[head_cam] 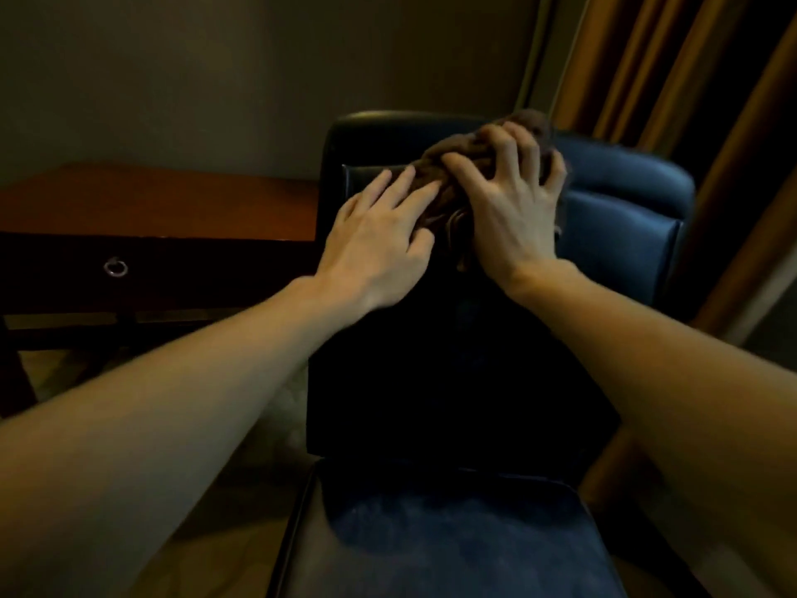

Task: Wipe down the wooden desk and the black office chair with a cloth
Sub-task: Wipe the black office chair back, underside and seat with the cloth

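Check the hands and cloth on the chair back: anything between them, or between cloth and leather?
Nothing visible. The right hand grips the bunched brown cloth at the top of the black office chair backrest; the left hand lies on the cloth's near edge, fingers straight. The cloth rests directly on the leather.

The brown cloth (457, 200) is mostly buried under the right hand (513, 209), only bunched folds peeking out. The left hand (375, 243) has its thumb tucked out of sight beneath the palm. The black chair (625, 200) drops its seat off the bottom edge, its backrest lost in shadow. The wooden desk (172, 200) runs off the left edge.
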{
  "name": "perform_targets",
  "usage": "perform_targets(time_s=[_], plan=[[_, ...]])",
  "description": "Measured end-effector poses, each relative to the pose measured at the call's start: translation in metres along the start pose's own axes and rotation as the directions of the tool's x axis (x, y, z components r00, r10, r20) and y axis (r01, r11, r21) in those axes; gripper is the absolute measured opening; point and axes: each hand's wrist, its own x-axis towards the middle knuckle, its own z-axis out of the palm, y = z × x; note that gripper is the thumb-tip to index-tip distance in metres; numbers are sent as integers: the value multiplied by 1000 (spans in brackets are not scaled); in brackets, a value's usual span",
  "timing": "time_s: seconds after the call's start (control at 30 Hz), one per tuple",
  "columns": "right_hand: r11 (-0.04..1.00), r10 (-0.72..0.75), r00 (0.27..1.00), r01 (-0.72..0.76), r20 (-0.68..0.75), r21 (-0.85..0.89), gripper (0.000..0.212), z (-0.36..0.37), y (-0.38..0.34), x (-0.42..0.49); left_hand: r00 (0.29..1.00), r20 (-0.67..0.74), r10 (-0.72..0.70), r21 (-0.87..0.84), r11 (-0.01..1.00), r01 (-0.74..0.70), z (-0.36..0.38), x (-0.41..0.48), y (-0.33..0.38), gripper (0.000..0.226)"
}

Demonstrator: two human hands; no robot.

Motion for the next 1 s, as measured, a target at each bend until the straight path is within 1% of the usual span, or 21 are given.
perform_targets(time_s=[0.03,0.1,0.13,0.17,0.27,0.37,0.47,0.57,0.67,0.8,0.87,0.93,1.0], plan=[[1000,22,999,-22,44,-6,57,6,8,3,996,88,-35,13,999,34,0,14,3,58],[995,85,983,-91,165,35,61,24,17,-12,971,232,-63,65,997,49,14,28,8,55],[989,118,974,-133,196,65,61,35,17,-27,961,269,-65,91,995,42,27,29,8,55],[981,151,971,-170,185,91,60,44,14,-44,959,276,-60,111,993,30,41,27,7,57],[962,227,969,-239,97,129,56,64,-8,-98,981,194,-2,173,984,-33,84,-5,-4,61],[963,235,968,-245,93,117,58,80,-30,-150,991,128,39,268,961,-73,125,-59,-15,66],[963,226,970,-236,94,127,60,92,-49,-192,991,123,44,326,942,-82,156,-100,-25,69],[937,266,953,-291,145,191,56,94,-68,-213,995,96,31,313,948,-60,172,-121,-30,69],[897,324,921,-372,217,239,58,97,-88,-239,993,115,25,283,957,-56,184,-145,-38,69],[886,300,909,-379,290,269,70,99,-105,-266,987,139,76,195,975,-102,187,-173,-62,64],[896,251,894,-360,372,261,76,95,-113,-277,984,154,86,183,977,-114,183,-186,-74,58],[913,133,850,-305,510,271,79,91,-128,-292,976,212,46,211,973,-91,177,-203,-87,52],[910,37,798,-275,602,309,74,92,-144,-305,950,309,-46,234,972,-29,172,-221,-98,48]])
